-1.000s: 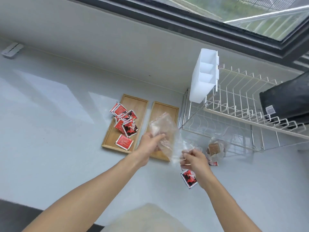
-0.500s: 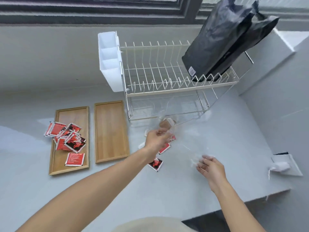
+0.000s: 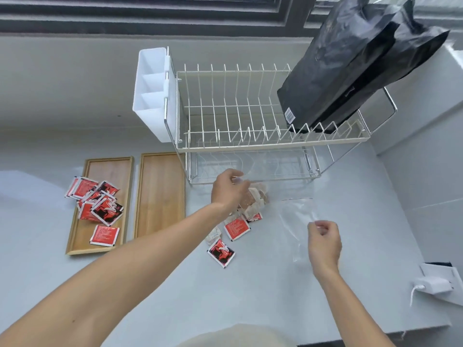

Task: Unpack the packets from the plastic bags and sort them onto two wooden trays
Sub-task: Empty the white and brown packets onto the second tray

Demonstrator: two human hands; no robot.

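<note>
Two wooden trays lie side by side at the left. The left tray (image 3: pixel 110 169) carries a heap of red packets (image 3: pixel 100 206). The right tray (image 3: pixel 160 194) is bare. My left hand (image 3: pixel 226 190) is closed on the top of a clear bag of brown packets (image 3: pixel 255 199), in front of the dish rack. My right hand (image 3: pixel 324 242) pinches a limp clear plastic bag (image 3: pixel 298 216) above the counter. I cannot tell whether the two are one bag. Two red packets (image 3: pixel 236 229) (image 3: pixel 221 252) and a pale packet (image 3: pixel 213 235) lie loose under my left forearm.
A wire dish rack (image 3: pixel 250 144) stands behind my hands. A white cutlery holder (image 3: pixel 152 93) hangs on its left end and black bags (image 3: pixel 350 66) stand on its right. A small white device (image 3: pixel 436 284) sits near the counter's right edge.
The view swung right, from the trays to the rack. My hands left the right tray with the bag; brown packets now rest on the counter, and my right hand has drawn the clear plastic away.
</note>
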